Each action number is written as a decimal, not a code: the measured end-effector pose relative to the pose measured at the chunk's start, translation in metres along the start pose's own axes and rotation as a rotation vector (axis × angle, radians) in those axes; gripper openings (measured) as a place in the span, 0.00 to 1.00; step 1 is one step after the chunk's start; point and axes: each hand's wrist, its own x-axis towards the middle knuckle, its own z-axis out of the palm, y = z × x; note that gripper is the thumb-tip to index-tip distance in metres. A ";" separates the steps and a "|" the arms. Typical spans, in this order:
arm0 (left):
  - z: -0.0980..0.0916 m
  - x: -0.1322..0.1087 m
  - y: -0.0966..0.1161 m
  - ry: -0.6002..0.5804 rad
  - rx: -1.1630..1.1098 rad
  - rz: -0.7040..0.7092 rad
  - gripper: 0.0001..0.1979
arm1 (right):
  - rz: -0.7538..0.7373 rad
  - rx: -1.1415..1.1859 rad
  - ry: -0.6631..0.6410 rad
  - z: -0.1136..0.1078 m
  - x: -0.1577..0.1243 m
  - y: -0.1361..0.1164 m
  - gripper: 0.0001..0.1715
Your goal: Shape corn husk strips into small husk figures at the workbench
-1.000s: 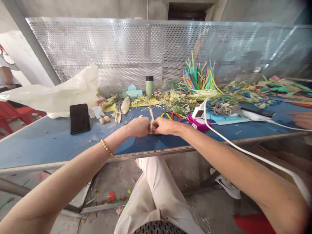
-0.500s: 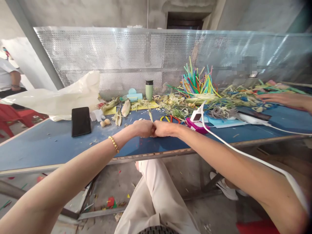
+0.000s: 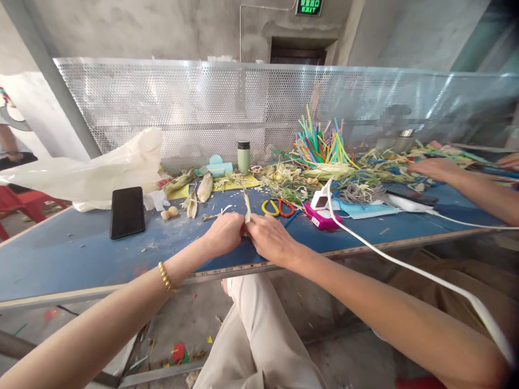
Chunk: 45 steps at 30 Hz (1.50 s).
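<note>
Green sign [image 3: 308, 6]: "EXIT"; table-edge characters [image 3: 234, 269] illegible.

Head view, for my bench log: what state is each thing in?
Pale strip: held, pointing upward
Left hand: curled at its base
Right hand: curled at its base
Green bottle: upright, lidded
Black phone: flat, screen dark
Exit sign: lit
Red-and-yellow tool: openness unclear
Plastic bag: crumpled

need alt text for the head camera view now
A bare left hand and right hand hold a pale strip at a blue table. Beyond them are a green bottle, husks and colourful sticks; a black phone lies to the left.
</note>
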 end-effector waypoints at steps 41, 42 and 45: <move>0.015 0.003 -0.008 0.099 -0.211 0.095 0.11 | 0.086 0.138 -0.083 -0.001 0.001 0.015 0.08; 0.013 0.004 -0.008 0.078 -0.202 0.088 0.11 | 0.087 0.151 -0.089 -0.001 0.002 0.016 0.08; 0.007 0.005 -0.007 0.032 -0.188 0.043 0.09 | 0.079 0.143 -0.103 0.000 0.004 0.017 0.08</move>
